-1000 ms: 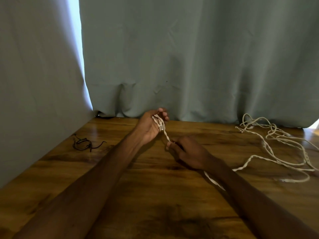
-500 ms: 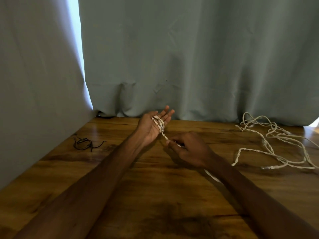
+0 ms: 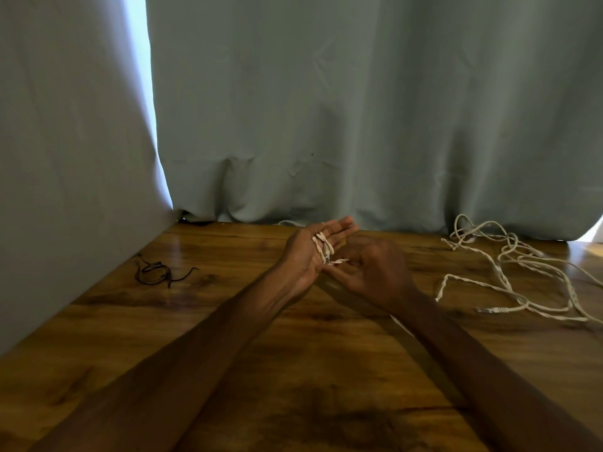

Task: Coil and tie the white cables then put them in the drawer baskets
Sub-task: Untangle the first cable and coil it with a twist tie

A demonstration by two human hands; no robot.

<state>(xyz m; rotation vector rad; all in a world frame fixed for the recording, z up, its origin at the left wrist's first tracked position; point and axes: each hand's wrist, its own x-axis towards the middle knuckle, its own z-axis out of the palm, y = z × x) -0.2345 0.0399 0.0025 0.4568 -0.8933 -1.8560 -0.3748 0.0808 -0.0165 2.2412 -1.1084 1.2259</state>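
A white twisted cable (image 3: pixel 321 247) lies in loops across the palm of my left hand (image 3: pixel 310 252), whose fingers are stretched out straight. My right hand (image 3: pixel 372 272) sits just to its right and pinches the cable's strand (image 3: pixel 337 261) close to the left palm. The cable runs under my right forearm and out to a loose tangle of white cable (image 3: pixel 509 272) on the wooden table (image 3: pixel 228 321) at the right. A connector end (image 3: pixel 489 310) lies at the tangle's near edge. No drawer baskets are in view.
A small black cord (image 3: pixel 156 272) lies on the table at the left. Grey-green curtains (image 3: pixel 326 125) hang close behind the table and along its left side, with a bright gap between them.
My left fingers have opened out straight from a curl round the cable. My right hand has moved up close to the left palm, drawing the cable in; the tangle has shifted.
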